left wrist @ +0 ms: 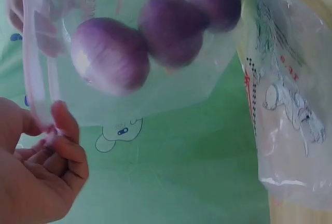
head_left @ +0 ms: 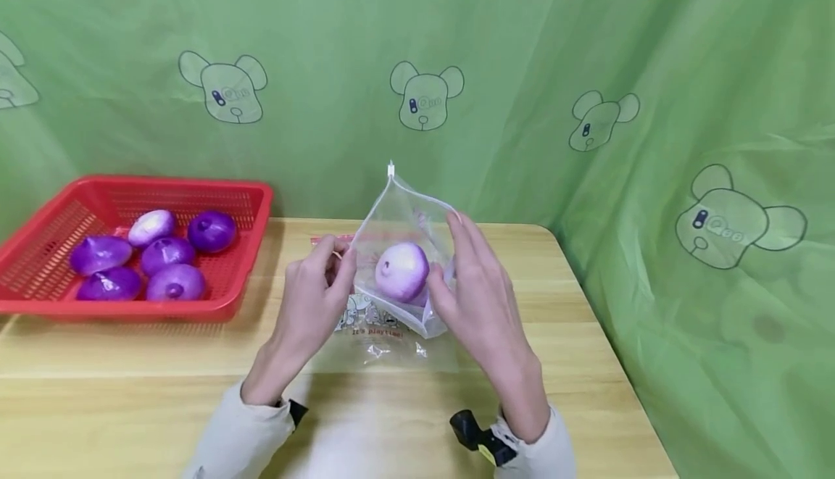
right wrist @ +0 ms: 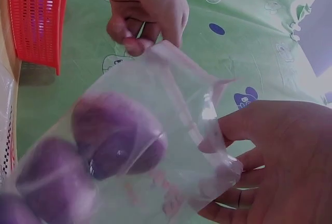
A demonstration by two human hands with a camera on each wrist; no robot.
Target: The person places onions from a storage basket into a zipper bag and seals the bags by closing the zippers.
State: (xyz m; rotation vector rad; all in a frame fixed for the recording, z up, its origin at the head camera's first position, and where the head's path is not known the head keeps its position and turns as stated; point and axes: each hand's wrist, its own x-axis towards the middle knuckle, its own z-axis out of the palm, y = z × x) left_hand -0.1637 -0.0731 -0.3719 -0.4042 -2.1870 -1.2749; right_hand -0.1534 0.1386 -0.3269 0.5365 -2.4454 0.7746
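A clear slider-zip bag (head_left: 406, 203) is held up with its mouth spread wide. On its left side, my left hand (head_left: 320, 287) pinches the rim between thumb and fingers. My right hand (head_left: 481, 298) grips the opposite edge, thumb on the inner side and fingers outside, as the right wrist view shows. Through the mouth a pale purple onion (head_left: 401, 270) shows on top. The left wrist view looks through the film at three onions (left wrist: 110, 55) in a row. The white slider (head_left: 391, 169) sits at the far corner of the mouth.
Beneath the held bag, another printed clear bag (head_left: 372, 352) lies flat on the wooden table (head_left: 163, 406). At the left stands a red plastic basket (head_left: 251, 261) with several purple onions (head_left: 176, 283) in it. A green curtain (head_left: 509, 44) hangs behind and to the right.
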